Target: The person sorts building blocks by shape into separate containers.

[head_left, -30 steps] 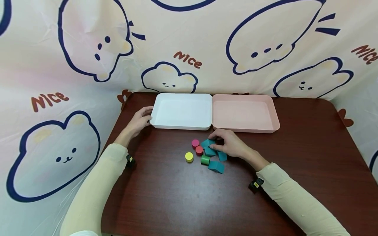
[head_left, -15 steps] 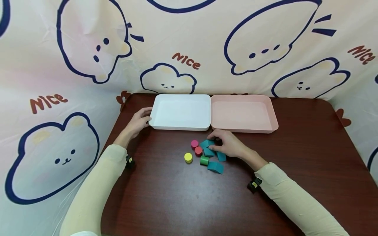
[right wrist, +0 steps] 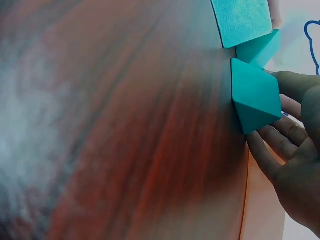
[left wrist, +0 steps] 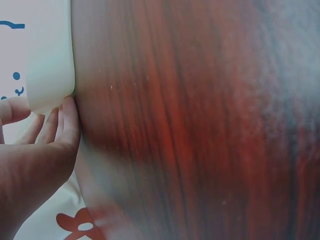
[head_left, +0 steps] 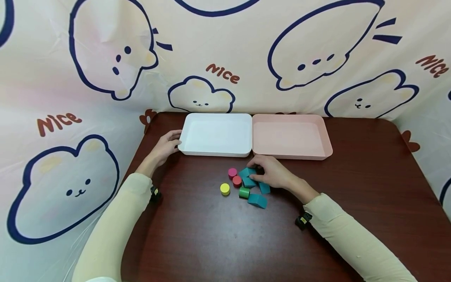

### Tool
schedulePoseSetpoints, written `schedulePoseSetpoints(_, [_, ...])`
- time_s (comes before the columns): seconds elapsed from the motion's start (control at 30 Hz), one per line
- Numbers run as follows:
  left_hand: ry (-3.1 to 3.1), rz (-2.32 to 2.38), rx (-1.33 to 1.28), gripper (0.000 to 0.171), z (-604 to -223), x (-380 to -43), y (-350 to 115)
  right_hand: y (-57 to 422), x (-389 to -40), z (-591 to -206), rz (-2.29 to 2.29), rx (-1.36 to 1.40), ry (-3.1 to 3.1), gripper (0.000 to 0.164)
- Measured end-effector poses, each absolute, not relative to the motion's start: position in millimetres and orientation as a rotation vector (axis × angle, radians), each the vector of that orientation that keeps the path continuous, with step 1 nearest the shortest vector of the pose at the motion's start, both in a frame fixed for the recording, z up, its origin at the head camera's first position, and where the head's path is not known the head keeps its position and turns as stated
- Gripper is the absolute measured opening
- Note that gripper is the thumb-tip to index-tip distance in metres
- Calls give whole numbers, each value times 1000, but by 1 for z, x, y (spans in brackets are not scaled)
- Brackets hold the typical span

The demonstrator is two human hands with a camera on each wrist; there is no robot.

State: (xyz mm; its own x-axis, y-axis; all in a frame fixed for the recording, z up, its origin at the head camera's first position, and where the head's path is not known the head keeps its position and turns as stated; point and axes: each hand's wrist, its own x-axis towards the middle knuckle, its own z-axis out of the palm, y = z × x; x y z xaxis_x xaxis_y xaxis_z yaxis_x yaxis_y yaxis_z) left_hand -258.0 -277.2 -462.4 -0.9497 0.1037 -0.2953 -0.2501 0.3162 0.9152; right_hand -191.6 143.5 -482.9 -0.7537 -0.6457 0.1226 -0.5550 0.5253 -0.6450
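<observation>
My left hand [head_left: 163, 149] rests at the left end of a white tray [head_left: 215, 153], its fingertips touching the wall; the left wrist view shows these fingers [left wrist: 71, 120] at the tray's corner. Over a group of small blocks, my right hand [head_left: 274, 171] has thumb and fingers curled around a teal triangular block [head_left: 246, 171], partly hidden by the hand. More teal triangular blocks lie close by, one [head_left: 257, 201] nearest me. In the right wrist view, a teal block [right wrist: 255, 92] stands before the right hand [right wrist: 305, 150].
Beside the teal blocks lie a magenta cylinder [head_left: 232, 173], a red cylinder [head_left: 237, 181], a yellow cylinder [head_left: 224, 189] and a green cylinder [head_left: 244, 192] on its side. A pink tray [head_left: 292, 153] adjoins the white one. Both stand near the back edge of the dark wooden table [head_left: 211, 239].
</observation>
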Motion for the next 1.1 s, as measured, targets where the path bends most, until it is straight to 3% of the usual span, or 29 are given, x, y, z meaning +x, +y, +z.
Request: schedulePoseSetpoints(1.1, [2207,1714,-160,58,-465,-258,-280,135,-207,-454,-1217,-1040,2607,27])
